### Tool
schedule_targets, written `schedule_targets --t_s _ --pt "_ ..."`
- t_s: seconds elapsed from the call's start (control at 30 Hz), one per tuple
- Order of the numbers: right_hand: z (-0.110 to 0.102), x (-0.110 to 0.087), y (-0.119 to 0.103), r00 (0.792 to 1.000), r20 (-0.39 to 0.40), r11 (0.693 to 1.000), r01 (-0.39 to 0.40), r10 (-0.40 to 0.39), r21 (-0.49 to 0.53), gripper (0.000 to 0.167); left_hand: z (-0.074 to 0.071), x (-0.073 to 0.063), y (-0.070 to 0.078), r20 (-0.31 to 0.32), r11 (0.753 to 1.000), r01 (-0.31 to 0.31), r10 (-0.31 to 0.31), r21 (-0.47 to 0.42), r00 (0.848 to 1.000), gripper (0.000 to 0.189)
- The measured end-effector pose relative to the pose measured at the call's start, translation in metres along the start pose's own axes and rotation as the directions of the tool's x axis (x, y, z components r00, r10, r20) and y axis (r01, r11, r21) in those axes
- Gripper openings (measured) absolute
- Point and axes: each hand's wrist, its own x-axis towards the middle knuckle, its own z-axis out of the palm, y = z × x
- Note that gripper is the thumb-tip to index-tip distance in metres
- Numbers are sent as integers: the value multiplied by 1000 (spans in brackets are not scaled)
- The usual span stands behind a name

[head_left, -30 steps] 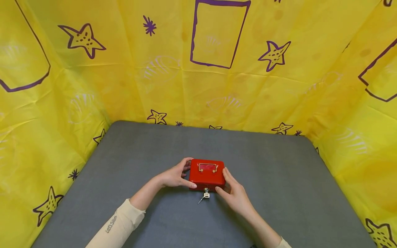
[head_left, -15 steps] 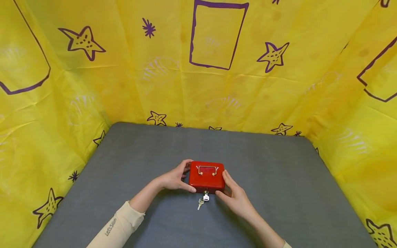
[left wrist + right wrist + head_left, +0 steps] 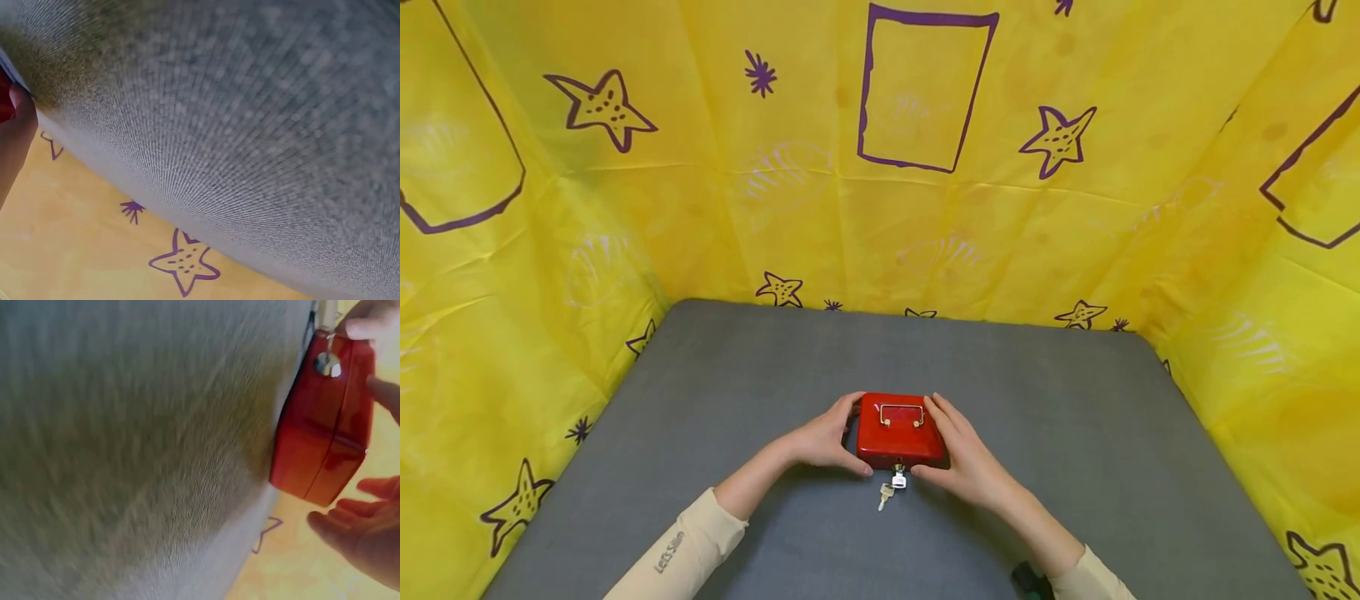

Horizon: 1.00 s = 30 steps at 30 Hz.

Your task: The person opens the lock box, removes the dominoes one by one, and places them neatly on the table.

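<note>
A red metal cash box (image 3: pixel 895 437) with a folded wire handle (image 3: pixel 901 414) on its lid sits on the grey table. One key (image 3: pixel 898 480) sticks out of the front lock, and a second key (image 3: pixel 886 495) hangs from it. My left hand (image 3: pixel 823 437) grips the box's left end, thumb at the front corner and fingers toward the back. At the right end, my right hand (image 3: pixel 966 458) spans the box, fingers over the top edge and thumb by the front. The right wrist view shows the box's closed lid seam and the lock (image 3: pixel 327 364). Some fingertips are hidden.
A grey table surface (image 3: pixel 760 358) surrounds the box. Yellow cloth (image 3: pixel 805 217) with purple starfish drawings walls off the back and both sides. A dark object (image 3: pixel 1030 579) shows beside the right sleeve (image 3: pixel 1086 577).
The right hand has moved inward, its fingers now over the box's top right edge. The second key has swung and hangs lower. The box sits slightly lower in view.
</note>
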Motion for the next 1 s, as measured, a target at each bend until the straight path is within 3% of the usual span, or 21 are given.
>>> schedule_targets --t_s 0.27,0.47,0.77,1.0 --pt "-4 14 11 991 109 996 79 -73 -45 105 6 1 -3 -44 995 -48 52 83 998 107" --pt "-7 20 16 982 158 991 114 -100 -76 106 10 2 -4 -75 993 -21 30 115 997 107" --pt "-10 24 19 976 139 972 188 -169 -138 102 11 0 -1 -111 991 1 14 131 994 104" --pt "-12 25 15 976 131 969 195 -176 -151 99 10 -1 -1 -119 992 -1 16 127 993 103"
